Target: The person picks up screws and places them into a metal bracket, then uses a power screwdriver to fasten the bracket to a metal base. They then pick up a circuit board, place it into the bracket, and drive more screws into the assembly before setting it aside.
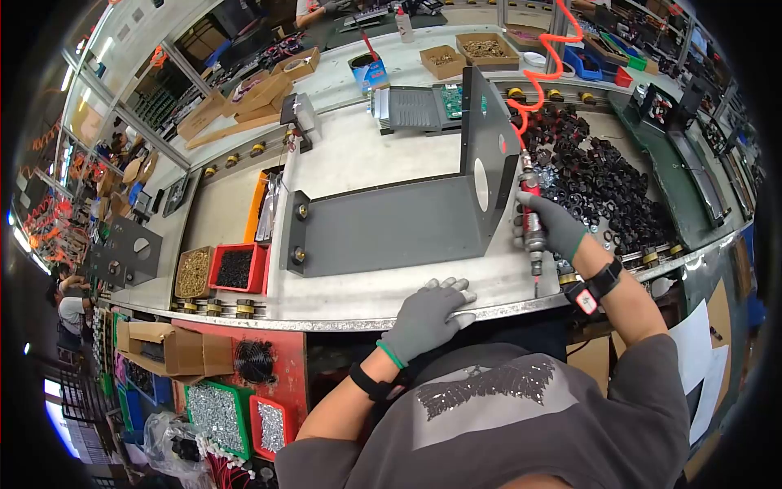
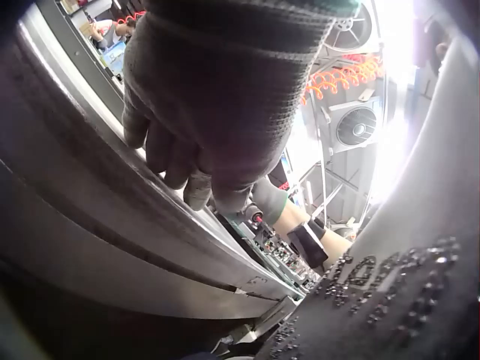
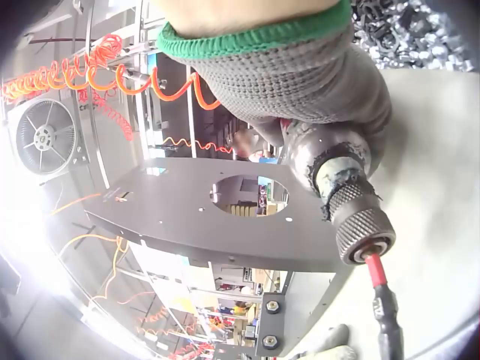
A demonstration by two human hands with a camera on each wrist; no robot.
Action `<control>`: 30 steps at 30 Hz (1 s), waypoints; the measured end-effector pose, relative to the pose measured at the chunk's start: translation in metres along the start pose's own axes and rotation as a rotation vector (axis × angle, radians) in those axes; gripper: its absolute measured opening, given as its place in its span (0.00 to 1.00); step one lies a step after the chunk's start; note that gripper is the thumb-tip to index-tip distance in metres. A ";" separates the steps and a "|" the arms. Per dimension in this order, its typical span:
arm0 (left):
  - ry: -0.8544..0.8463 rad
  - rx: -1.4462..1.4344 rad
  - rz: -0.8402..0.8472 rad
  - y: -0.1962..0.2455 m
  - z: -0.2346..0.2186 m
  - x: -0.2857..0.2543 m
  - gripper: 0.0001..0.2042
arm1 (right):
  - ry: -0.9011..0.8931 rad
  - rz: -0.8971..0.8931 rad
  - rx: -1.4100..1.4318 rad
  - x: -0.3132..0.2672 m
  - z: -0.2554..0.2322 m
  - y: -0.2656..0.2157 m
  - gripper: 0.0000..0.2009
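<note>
My right hand (image 1: 555,225), in a grey glove with a green cuff, grips a red and silver air screwdriver (image 1: 533,236). The tool hangs bit-down over the bench, its chuck (image 3: 364,225) and bit large in the right wrist view. Just left of it stands a dark grey sheet-metal chassis (image 1: 391,222), with a flat base, a short left flange and a tall right panel (image 1: 494,175) with a round hole. At the bench's front edge my gloved left hand (image 1: 422,319) rests with fingers extended, holding nothing; the left wrist view shows its back (image 2: 217,97).
Loose black parts (image 1: 607,179) are heaped at the right. Red bins (image 1: 237,267) and an orange tray (image 1: 257,204) stand at the left. Behind the chassis lie a vented metal part (image 1: 419,107) and small cardboard boxes (image 1: 486,50). An orange coiled hose (image 1: 533,81) runs up from the screwdriver.
</note>
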State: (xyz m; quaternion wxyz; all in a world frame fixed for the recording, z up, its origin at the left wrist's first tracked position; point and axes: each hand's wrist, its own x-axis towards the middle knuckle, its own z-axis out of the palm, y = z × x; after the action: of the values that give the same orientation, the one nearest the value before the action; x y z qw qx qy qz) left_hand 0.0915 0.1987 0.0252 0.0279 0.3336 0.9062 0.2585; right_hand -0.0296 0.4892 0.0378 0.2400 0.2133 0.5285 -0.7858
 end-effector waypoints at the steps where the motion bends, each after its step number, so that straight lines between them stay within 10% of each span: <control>1: -0.066 -0.006 -0.046 0.001 -0.002 0.001 0.22 | 0.072 0.034 0.014 0.010 0.000 0.006 0.14; 14: -0.122 -0.003 0.022 0.018 0.014 0.031 0.30 | 0.101 -0.127 -0.062 0.005 -0.040 0.008 0.23; 19: -0.224 -0.661 -0.036 0.010 -0.010 0.059 0.22 | 0.140 -0.186 0.077 -0.002 -0.071 0.003 0.22; 24: 0.090 -0.651 -0.175 0.004 -0.001 0.085 0.27 | 0.229 -0.203 0.122 -0.001 -0.074 0.001 0.22; 26: 0.473 -0.262 -0.070 0.033 0.011 0.117 0.35 | 0.233 -0.209 0.179 0.007 -0.075 0.005 0.22; 30: 0.325 -0.649 -0.072 0.027 0.062 0.170 0.38 | 0.159 -0.155 0.152 0.019 -0.076 -0.001 0.22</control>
State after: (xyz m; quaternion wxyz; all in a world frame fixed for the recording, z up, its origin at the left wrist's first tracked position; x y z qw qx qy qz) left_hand -0.0108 0.3494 0.0051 -0.0027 0.2297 0.7807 0.5811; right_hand -0.0391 0.5578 0.0010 0.1193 0.2511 0.4995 -0.8205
